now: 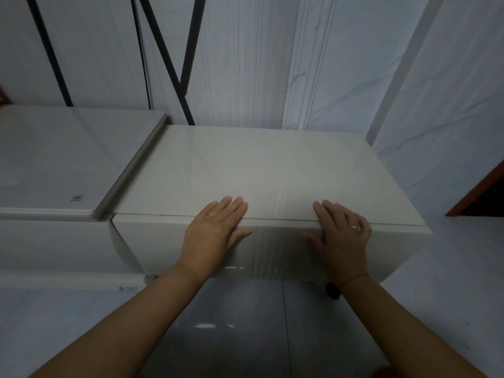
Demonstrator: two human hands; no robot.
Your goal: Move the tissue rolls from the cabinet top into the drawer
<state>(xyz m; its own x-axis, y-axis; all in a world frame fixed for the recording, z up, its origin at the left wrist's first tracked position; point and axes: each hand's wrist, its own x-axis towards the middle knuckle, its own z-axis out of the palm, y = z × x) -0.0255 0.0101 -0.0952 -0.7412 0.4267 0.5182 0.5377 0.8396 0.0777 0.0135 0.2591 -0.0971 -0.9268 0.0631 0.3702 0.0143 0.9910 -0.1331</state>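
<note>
A white cabinet stands in front of me, and its flat top is bare; I see no tissue rolls anywhere. The drawer front lies flush under the top, with only a thin seam between them. My left hand rests flat over the front edge, fingers on the top and thumb on the drawer front. My right hand lies the same way further right. Both hands hold nothing, and their fingers are spread.
A lower white appliance with a lid adjoins the cabinet on the left. Black metal rods lean against the white sheeted wall behind. A dark caster shows under the cabinet. Glossy floor tiles lie below; a red-brown frame is at right.
</note>
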